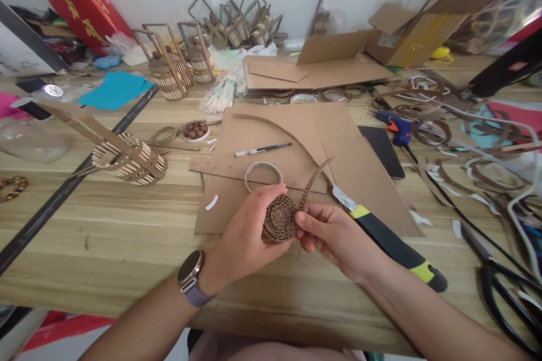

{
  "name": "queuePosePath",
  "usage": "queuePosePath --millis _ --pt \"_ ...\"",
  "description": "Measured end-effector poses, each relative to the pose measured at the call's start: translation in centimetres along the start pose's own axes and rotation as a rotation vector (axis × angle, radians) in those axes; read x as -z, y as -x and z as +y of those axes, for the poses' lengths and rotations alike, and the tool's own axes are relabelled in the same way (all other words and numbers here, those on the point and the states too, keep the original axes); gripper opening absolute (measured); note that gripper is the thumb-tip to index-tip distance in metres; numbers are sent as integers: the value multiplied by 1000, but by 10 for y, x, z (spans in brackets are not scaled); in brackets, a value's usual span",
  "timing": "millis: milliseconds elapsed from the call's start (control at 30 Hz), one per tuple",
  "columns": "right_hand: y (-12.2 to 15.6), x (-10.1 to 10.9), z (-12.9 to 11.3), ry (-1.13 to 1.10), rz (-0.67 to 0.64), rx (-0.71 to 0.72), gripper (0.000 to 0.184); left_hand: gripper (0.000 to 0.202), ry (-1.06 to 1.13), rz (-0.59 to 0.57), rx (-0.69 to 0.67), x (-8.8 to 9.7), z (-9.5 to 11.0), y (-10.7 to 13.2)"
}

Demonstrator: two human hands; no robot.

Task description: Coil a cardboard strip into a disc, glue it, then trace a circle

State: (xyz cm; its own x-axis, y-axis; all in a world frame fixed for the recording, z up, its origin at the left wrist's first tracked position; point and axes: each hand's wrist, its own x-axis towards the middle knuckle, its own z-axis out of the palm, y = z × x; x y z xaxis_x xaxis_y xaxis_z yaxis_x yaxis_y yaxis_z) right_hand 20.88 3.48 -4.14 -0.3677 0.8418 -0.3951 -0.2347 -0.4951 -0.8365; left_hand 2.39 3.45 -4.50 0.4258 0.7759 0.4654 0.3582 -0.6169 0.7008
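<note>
My left hand [249,231], with a watch on its wrist, wraps round a coil of brown corrugated cardboard [280,218] wound into a flat disc. The free end of the coil, a ridged cardboard strip [311,183], stands up on its right side. My right hand [324,231] pinches that strip between thumb and fingers close to the coil. Just beyond the left hand lies a white-edged ring [263,164]. A black-and-yellow utility knife [383,240] rests beside my right hand, its blade by another long curved cardboard strip [288,134].
A pen [262,150] lies on flat cardboard sheets [355,180]. To the left stands a small handled basket [135,161] near a dish of brown balls [196,131]. Scissors [495,276], a blue glue gun [393,127] and cardboard strips crowd the right. More baskets [241,28] stand along the wall.
</note>
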Motion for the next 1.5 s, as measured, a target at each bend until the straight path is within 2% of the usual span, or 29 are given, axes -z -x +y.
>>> queuePosePath --millis 267,467,567,733,800,967,1300,1400,1500 --pt "-1 11 1 183 -94 16 47 74 36 -127 13 7 -1 -4" --pt "-2 13 -4 217 -159 24 47 79 125 -219 -32 10 0 -5" --pt "-2 10 -3 197 -111 34 47 74 105 -176 -22 9 -1 -4" --pt "-3 3 1 72 -5 68 46 66 -20 -15 -27 1 -2 -2" --pt "-3 1 3 46 4 51 47 66 -37 1 -22 -2 -3 -1" --pt "-2 3 4 123 -22 23 48 72 32 -64 38 2 -2 -4" --pt "-1 14 -2 233 -155 2 47 82 176 -269 50 13 -3 -3" --pt "-1 13 -3 217 -137 6 47 80 185 -279 67 13 -2 -3" --pt "-1 8 -3 149 -49 32 47 76 113 -200 74 11 -1 -4"
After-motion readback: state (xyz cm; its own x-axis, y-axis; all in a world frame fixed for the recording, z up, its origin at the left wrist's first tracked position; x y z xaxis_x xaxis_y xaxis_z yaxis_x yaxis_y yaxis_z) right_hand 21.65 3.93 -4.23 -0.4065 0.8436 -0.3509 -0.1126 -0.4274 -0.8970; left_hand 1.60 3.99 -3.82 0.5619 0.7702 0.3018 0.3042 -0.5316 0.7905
